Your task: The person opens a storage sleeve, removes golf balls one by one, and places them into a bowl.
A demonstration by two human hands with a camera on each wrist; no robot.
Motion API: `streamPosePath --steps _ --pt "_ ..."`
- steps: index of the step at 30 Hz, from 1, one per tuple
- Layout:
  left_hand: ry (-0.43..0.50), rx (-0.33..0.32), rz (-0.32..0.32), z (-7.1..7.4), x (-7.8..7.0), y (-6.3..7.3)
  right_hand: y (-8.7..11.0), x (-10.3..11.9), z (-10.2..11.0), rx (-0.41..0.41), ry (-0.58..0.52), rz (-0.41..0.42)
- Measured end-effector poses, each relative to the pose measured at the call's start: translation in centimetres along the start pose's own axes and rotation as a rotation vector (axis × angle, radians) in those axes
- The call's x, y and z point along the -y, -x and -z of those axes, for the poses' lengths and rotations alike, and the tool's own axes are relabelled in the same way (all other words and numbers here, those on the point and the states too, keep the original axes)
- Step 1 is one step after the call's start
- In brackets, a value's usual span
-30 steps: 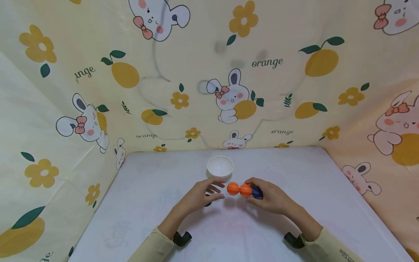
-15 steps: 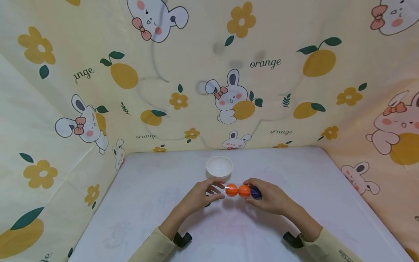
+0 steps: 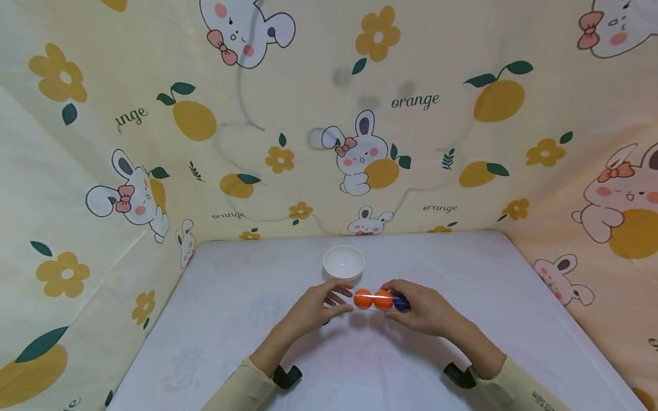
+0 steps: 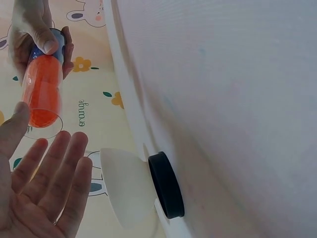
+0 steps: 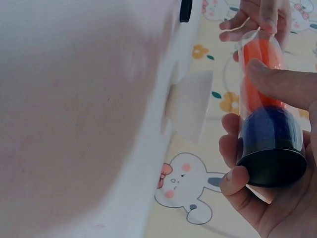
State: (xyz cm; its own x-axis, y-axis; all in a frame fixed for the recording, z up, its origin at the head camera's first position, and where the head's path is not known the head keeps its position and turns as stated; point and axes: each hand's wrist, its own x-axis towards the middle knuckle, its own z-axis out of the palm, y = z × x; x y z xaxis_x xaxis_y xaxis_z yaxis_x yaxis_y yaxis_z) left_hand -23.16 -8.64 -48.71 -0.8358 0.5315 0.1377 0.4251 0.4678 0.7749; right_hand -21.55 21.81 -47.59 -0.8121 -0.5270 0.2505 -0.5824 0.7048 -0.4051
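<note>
My right hand (image 3: 426,308) grips a clear tube (image 5: 242,99) around its closed end, which has a black cap (image 5: 275,167). Inside the tube sit two orange balls (image 3: 363,299) and, nearer the cap, a dark blue ball (image 3: 402,302) partly covered by my right fingers. The tube lies roughly sideways above the table, its uncapped end pointing at my left hand (image 4: 47,183). That left hand has its fingers spread and loosely bent around the uncapped end, holding nothing. Whether it touches the rim, I cannot tell.
A white bowl (image 3: 343,264) stands on the white table (image 3: 231,274) behind my hands. Another black cap (image 4: 166,186) rests on the table, mostly hidden behind my left hand in the head view. Patterned cloth (image 3: 288,114) walls in the back and sides.
The uncapped end of the tube has dipped slightly, bringing the two orange balls almost level with each other. Both hands stay nearly in place, and the head view has shifted a little.
</note>
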Motion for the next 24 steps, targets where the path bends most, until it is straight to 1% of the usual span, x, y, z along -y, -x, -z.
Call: streamPosePath --steps 8,14,19,24 --pt "-0.006 -0.008 0.013 0.00 -0.08 0.02 -0.05 0.35 0.17 -0.010 0.012 0.005" --pt "-0.005 -0.016 0.019 -0.09 0.16 0.04 -0.15 0.61 0.21 -0.010 0.039 -0.002" --pt "0.013 -0.010 -0.001 -0.02 0.26 0.10 -0.20 0.72 0.28 0.006 0.037 -0.019" --pt "0.013 -0.009 -0.010 0.04 0.30 0.13 -0.30 0.82 0.35 0.015 0.026 -0.019"
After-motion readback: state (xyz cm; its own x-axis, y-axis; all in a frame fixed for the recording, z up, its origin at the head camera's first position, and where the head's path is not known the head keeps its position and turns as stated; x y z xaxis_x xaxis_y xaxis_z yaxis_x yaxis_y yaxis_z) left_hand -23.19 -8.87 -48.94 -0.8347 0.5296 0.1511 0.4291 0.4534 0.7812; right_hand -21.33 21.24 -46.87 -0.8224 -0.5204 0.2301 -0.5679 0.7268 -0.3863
